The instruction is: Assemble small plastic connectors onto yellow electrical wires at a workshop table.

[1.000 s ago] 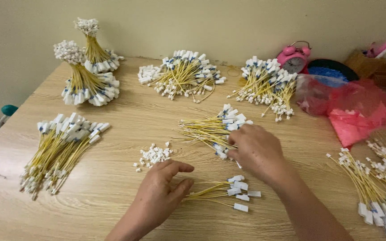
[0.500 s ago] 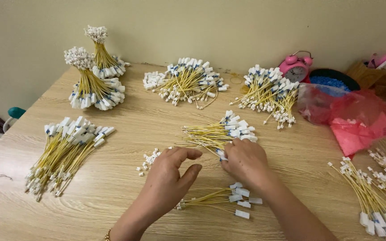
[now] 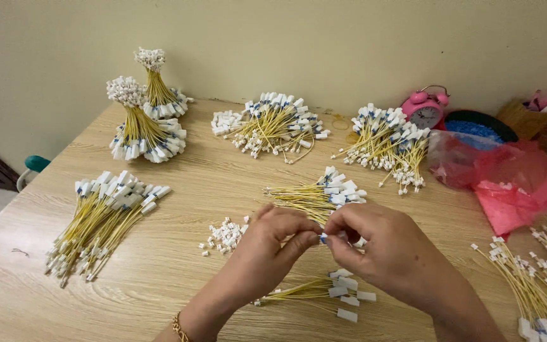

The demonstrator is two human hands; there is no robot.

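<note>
My left hand and my right hand meet above the middle of the wooden table. Together they pinch a small white connector with a blue tip between thumbs and forefingers. Just behind the hands lies a loose pile of yellow wires with white plugs. A small heap of white connectors sits left of my left hand. Under my wrists lies a short bundle of yellow wires.
Larger wire bundles lie at the left, back centre, back right and far right. Two tied bundles stand upright at back left. A pink alarm clock, a bowl of blue pieces and a red plastic bag stand at the right.
My hands have left the table and the wire pile and come together, now pinching one small connector between them. The view has shifted slightly.
</note>
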